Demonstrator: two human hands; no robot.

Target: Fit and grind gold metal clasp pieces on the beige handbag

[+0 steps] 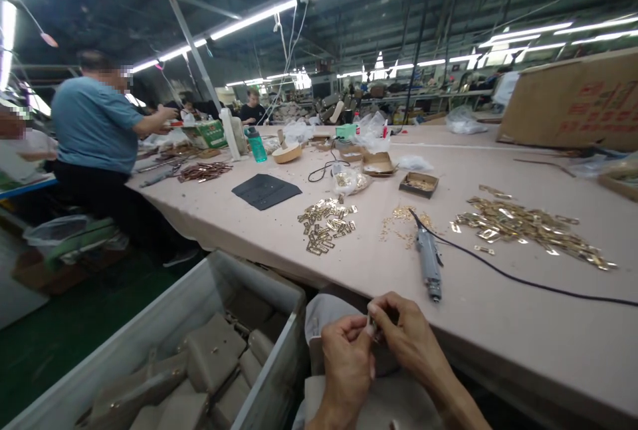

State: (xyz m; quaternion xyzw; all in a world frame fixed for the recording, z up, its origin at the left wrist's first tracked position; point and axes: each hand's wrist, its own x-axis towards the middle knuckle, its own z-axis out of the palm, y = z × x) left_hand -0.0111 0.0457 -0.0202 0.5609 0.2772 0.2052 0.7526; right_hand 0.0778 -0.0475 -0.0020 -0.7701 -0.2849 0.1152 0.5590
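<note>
My left hand (347, 360) and my right hand (406, 330) meet just off the table's front edge, fingertips pinched together. Between them is a tiny, partly shiny piece, mostly covered by the fingers, so its kind cannot be made out. Below the hands, over my lap, lies a taupe bag (393, 403), partly hidden by my wrists. On the table beyond my right hand rests a grey electric screwdriver (429, 267) with a black cord. Small gold fasteners (399, 220) are scattered past its tip. Gold metal plates lie in a nearer pile (326, 224) and a larger right-hand pile (523, 224).
To the left stands a grey bin (164, 317) holding several taupe bags (214, 350). On the table (279, 230) are a black sheet (266, 191), a small box of fittings (419, 184), a teal bottle (257, 145) and a large carton (573, 101). A person (97, 117) stands at far left.
</note>
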